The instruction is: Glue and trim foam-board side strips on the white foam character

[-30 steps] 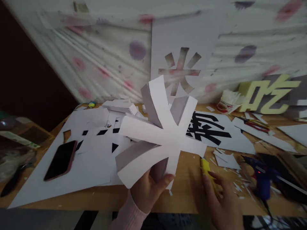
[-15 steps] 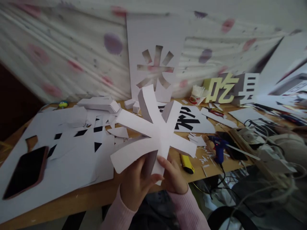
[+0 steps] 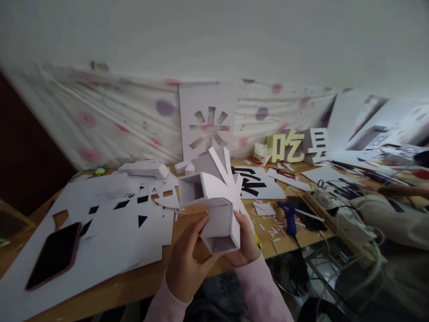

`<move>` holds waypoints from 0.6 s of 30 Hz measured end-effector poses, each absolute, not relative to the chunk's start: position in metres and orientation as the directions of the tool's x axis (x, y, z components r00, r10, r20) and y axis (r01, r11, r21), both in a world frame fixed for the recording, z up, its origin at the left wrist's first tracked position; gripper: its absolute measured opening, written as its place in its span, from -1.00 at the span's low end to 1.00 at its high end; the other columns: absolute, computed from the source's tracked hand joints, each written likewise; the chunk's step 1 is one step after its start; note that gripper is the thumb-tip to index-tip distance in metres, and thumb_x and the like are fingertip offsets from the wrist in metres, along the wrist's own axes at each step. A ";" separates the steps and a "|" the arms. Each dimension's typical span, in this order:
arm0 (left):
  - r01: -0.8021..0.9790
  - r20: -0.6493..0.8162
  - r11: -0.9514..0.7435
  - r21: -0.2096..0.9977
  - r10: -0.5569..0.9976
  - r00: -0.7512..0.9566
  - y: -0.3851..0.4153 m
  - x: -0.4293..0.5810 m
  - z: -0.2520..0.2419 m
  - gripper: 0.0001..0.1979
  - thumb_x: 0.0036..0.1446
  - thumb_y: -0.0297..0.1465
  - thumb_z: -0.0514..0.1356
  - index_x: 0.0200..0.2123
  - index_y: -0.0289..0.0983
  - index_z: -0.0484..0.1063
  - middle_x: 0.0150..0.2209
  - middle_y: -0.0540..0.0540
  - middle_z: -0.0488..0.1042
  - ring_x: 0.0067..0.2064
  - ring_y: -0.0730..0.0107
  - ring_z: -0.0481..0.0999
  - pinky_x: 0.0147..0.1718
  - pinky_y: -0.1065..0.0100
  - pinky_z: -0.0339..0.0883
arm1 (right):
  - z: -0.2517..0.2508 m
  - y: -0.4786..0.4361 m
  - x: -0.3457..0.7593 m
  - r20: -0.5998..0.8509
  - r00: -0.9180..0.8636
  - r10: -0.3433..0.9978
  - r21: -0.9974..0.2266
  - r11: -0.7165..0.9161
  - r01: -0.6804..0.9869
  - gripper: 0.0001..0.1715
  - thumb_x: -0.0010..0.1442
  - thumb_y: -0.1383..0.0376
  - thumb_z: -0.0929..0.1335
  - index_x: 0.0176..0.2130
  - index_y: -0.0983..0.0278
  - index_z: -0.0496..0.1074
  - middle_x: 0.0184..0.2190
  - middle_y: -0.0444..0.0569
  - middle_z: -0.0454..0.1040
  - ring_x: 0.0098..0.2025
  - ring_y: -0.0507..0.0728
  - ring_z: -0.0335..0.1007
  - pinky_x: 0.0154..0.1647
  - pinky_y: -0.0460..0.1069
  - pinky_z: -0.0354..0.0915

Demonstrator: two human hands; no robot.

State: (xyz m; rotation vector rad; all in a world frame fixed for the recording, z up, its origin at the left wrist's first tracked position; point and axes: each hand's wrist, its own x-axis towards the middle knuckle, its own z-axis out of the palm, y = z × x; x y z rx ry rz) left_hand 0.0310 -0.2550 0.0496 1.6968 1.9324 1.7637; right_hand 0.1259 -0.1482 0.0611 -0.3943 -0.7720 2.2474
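Note:
A white three-dimensional paper character [image 3: 221, 221] is held up above the table's front edge, turned so that the hollow ends of its box-like strokes show. My left hand [image 3: 187, 255] grips its lower stroke from the left, fingers curled behind and thumb at the bottom. On the other side my right hand [image 3: 245, 239] has its thumb on the right wall of that same stroke, its other fingers partly hidden. Behind it leans a white board [image 3: 206, 96] with the same character's shape cut through it.
A phone [image 3: 55, 255] lies on white sheets [image 3: 114, 232] at left. To the right are a blue glue gun [image 3: 290, 219], paper scraps, a printed character sheet [image 3: 273, 190] and a power strip [image 3: 351, 223]. Finished letters [image 3: 288, 147] stand at the back. Another person's arm [image 3: 407, 191] reaches in at far right.
The paper character has been turned from its flat front to its side, showing open stroke ends. Both hands still hold it. The view has tilted upward, showing more wall.

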 end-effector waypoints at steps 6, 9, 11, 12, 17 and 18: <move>0.467 0.597 -0.386 0.795 0.632 -0.494 -0.286 0.030 0.059 -0.79 0.16 -0.42 0.18 -0.15 -0.12 0.53 -0.09 -0.10 0.49 -0.14 0.31 0.53 -0.26 0.36 0.53 | 0.078 -0.165 0.152 -0.049 -0.850 0.524 -0.406 -0.789 -0.462 -0.65 0.06 0.05 0.37 -0.25 0.25 0.46 -0.30 -0.06 0.58 -0.21 0.17 0.48 -0.14 0.08 0.36; 0.555 0.676 -0.389 0.735 0.483 -0.557 -0.300 0.031 0.067 -0.98 0.02 -0.41 0.31 -0.44 -0.18 0.55 -0.22 -0.06 0.51 -0.17 0.33 0.51 -0.29 0.41 0.50 | 0.082 -0.176 0.162 -0.026 -0.890 0.455 -0.329 -0.845 -0.422 -0.63 0.11 0.01 0.33 -0.27 0.24 0.45 -0.32 -0.07 0.57 -0.26 0.14 0.47 -0.25 0.03 0.34; 0.616 0.733 -0.401 0.678 0.434 -0.524 -0.306 0.033 0.075 -0.92 -0.05 -0.42 0.36 -0.52 -0.19 0.53 -0.34 -0.02 0.51 -0.30 0.39 0.51 -0.38 0.45 0.47 | 0.085 -0.181 0.165 -0.005 -0.910 0.414 -0.302 -0.868 -0.393 -0.60 0.13 -0.02 0.31 -0.27 0.25 0.44 -0.31 -0.05 0.57 -0.25 0.12 0.46 -0.25 0.00 0.32; 0.634 0.756 -0.418 0.651 0.427 -0.495 -0.308 0.035 0.079 -0.91 -0.06 -0.43 0.37 -0.54 -0.19 0.52 -0.40 0.00 0.51 -0.37 0.42 0.51 -0.43 0.47 0.45 | 0.087 -0.184 0.166 0.005 -0.917 0.399 -0.293 -0.876 -0.383 -0.59 0.14 -0.03 0.31 -0.26 0.25 0.43 -0.30 -0.05 0.56 -0.25 0.10 0.46 -0.24 -0.01 0.32; 0.595 0.739 -0.442 0.671 0.458 -0.494 -0.311 0.046 0.094 -0.96 0.04 -0.38 0.31 -0.39 -0.15 0.58 -0.45 0.03 0.57 -0.44 0.44 0.54 -0.46 0.49 0.46 | 0.090 -0.188 0.166 0.042 -0.920 0.390 -0.272 -0.881 -0.386 -0.56 0.11 -0.04 0.36 -0.21 0.26 0.42 -0.25 -0.08 0.55 -0.19 0.04 0.46 -0.18 -0.09 0.33; 0.568 0.711 -0.430 0.702 0.466 -0.527 -0.311 0.049 0.094 -0.94 0.07 -0.37 0.28 -0.36 -0.14 0.59 -0.42 0.02 0.59 -0.41 0.43 0.56 -0.40 0.47 0.48 | 0.089 -0.188 0.166 0.046 -0.918 0.394 -0.270 -0.880 -0.391 -0.57 0.10 -0.02 0.37 -0.22 0.27 0.42 -0.25 -0.08 0.54 -0.19 0.02 0.45 -0.18 -0.11 0.32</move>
